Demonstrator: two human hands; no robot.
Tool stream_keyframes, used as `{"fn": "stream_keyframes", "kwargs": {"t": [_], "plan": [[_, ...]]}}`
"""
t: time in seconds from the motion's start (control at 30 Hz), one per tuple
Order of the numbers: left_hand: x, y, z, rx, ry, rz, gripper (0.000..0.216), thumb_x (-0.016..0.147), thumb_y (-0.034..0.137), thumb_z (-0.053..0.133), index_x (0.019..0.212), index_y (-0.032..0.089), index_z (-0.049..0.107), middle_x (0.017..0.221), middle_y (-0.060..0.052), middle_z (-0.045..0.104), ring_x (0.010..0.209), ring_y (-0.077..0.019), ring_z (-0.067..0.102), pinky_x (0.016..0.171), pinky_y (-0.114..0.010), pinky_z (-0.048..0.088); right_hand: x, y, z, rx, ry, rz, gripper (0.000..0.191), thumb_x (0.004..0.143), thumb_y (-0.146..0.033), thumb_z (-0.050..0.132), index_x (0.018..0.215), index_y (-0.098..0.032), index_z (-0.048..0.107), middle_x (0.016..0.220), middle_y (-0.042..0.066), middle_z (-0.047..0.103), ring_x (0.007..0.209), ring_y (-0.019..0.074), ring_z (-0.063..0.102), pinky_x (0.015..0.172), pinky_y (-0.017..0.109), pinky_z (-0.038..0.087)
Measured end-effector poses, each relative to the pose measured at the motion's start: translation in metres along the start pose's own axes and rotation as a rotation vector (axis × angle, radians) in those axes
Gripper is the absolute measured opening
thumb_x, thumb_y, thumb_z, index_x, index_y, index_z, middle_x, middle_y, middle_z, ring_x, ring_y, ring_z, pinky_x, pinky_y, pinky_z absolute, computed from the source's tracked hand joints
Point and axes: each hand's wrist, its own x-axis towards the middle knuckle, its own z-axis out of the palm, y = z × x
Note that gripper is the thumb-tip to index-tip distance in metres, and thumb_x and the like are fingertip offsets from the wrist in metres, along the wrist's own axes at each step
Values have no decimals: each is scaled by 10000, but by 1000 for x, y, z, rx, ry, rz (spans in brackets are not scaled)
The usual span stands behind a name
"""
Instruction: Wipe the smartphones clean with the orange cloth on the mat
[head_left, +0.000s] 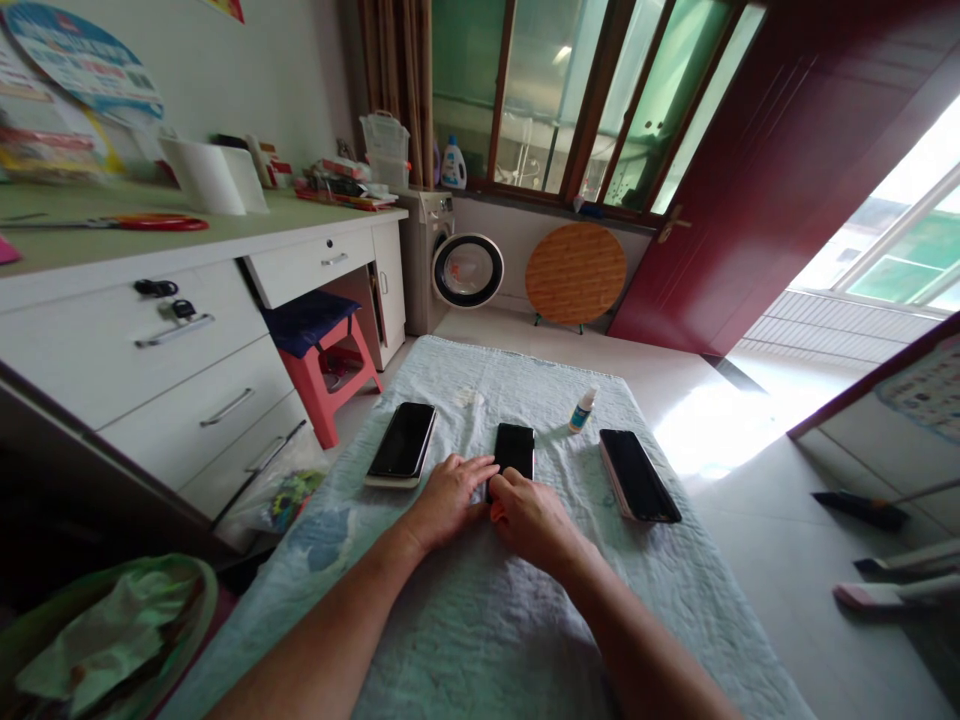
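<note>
A black smartphone [516,446] lies on the cloth-covered table, its lower part hidden by my hands. My left hand [450,495] rests against the phone's left edge with its fingers stretched out. Over the phone's lower end, my right hand [536,518] is closed around a small orange cloth [497,512], of which only a bit shows. To the left, a second phone [403,440] lies on a pale box or case. A third phone [641,475] lies on the right with a pinkish edge beneath it. Behind it stands a small spray bottle [583,410] with a blue-green label.
The light blue tablecloth [465,650] is wrinkled. On the left are a white desk [150,350], a red stool [319,385] and a waste bin [202,600]. A washing machine [424,270] with its door open and a round wooden tabletop [576,272] stand behind.
</note>
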Motion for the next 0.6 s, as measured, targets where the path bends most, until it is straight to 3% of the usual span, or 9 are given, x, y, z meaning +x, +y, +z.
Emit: {"fn": "stream_keyframes", "kwargs": {"t": [0.33,0.5,0.6], "plan": [[0,6,-5,23,-40,-19,581,799,354,669,1351,242,527,1444,-16,490,1188,-268,481,1054,-392,367,-7,25,-12,59,-85,69,109,821,-156,492,886,-193,571,860,24,613,697,124,517,574,259,228],[0,6,-4,23,-35,-26,591,788,310,672,1355,237,522,1436,-15,500,1181,-258,482,1052,-379,369,-7,45,-18,186,-137,77,119,712,-222,645,804,-186,580,787,0,606,679,117,471,577,234,254],[0,5,-3,22,-29,-21,587,789,309,665,1354,238,522,1436,-22,500,1176,-258,486,1045,-387,373,-3,51,-16,270,-120,70,60,708,-185,624,761,-179,597,727,-12,599,649,108,473,577,226,271]]}}
